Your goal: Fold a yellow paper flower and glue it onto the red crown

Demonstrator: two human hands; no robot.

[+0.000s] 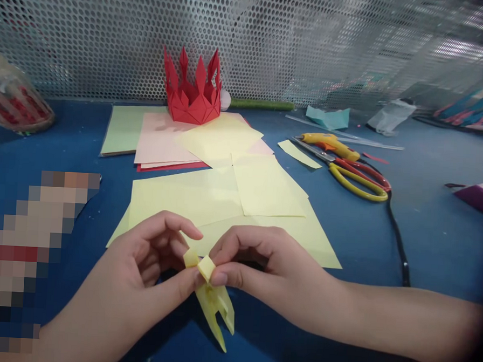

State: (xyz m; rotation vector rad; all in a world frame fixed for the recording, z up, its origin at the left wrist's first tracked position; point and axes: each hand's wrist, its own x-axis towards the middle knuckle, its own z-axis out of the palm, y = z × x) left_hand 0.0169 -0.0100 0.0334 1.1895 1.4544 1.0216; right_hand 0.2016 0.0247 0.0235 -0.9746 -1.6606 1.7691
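Note:
Between my two hands is a small folded yellow paper piece (215, 304), with pointed ends hanging down and short folded tabs at the top. My left hand (151, 273) pinches its left side near the thumb tip, the index finger raised above it. From the right, my right hand (257, 263) grips the upper tab between thumb and bent index finger. Just beyond the hands lie several pale yellow paper sheets (180, 194), overlapping on the blue table (368, 241). A red folded paper crown (195, 100) stands upright behind them.
Right of the sheets lie scissors (358, 182), a yellow glue gun (330, 145) with a black cord, and a paper strip (299, 154). A purple object (479, 198) is at the far right. A jar (17, 99) stands far left, and a perforated metal panel (123, 40) closes the back.

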